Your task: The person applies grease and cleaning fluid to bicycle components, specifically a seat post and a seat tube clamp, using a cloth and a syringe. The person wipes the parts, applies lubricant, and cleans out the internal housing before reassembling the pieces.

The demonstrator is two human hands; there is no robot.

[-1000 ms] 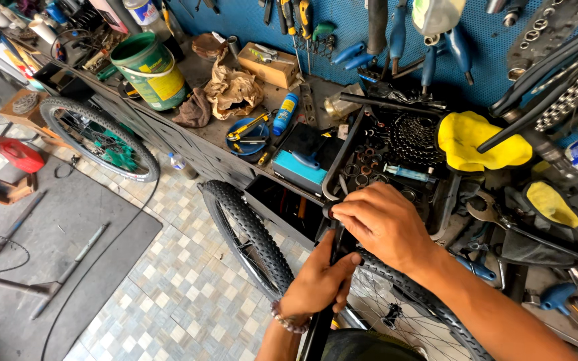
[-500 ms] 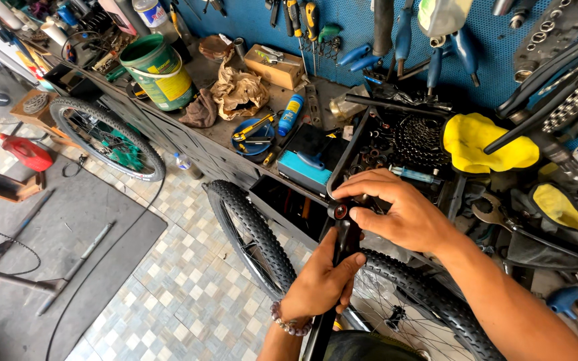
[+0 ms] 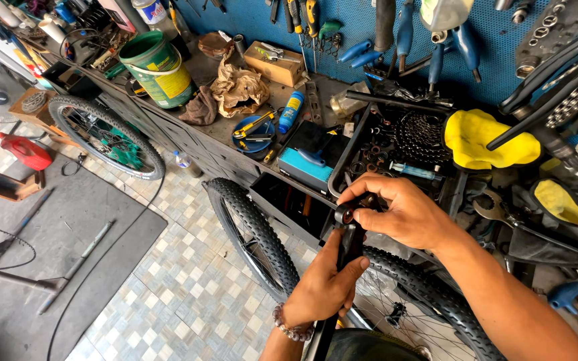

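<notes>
Fingers of our right hand (image 3: 406, 214) are now pinching at the round top end of a black bicycle post (image 3: 349, 241), thumb and forefinger nearly closed around the small cap there, where a second ago that hand was lying flatter and lower over the post; it is rising and narrowing to a fingertip grip, so the work seems to be moving from steadying the part to fiddling with its top fitting. Our left hand (image 3: 326, 284) is wrapping the post from below, fingers curled tight around the shaft with the thumb lying up its near side, and a beaded bracelet (image 3: 294, 327) is showing at the wrist; this hand is keeping much the same hold as before. Whether the cap is turning we cannot tell. The post is standing roughly upright at the near middle of the scene, just above a knobby black tyre (image 3: 255, 234) that is curving away to the left and under our arms. Beyond the hands, far and right, an open tray (image 3: 352, 144) of small parts is holding a black cassette of sprockets (image 3: 418, 137), with a yellow cloth (image 3: 486, 137) just beside it. Farther left on the cluttered workbench (image 3: 215, 134) we are seeing a blue spray can (image 3: 291, 110), crumpled brown paper (image 3: 239, 90) and a green bucket (image 3: 157, 70). A second wheel (image 3: 105, 137) is leaning against the bench at far left, over the checkered tile floor (image 3: 168, 287).
</notes>
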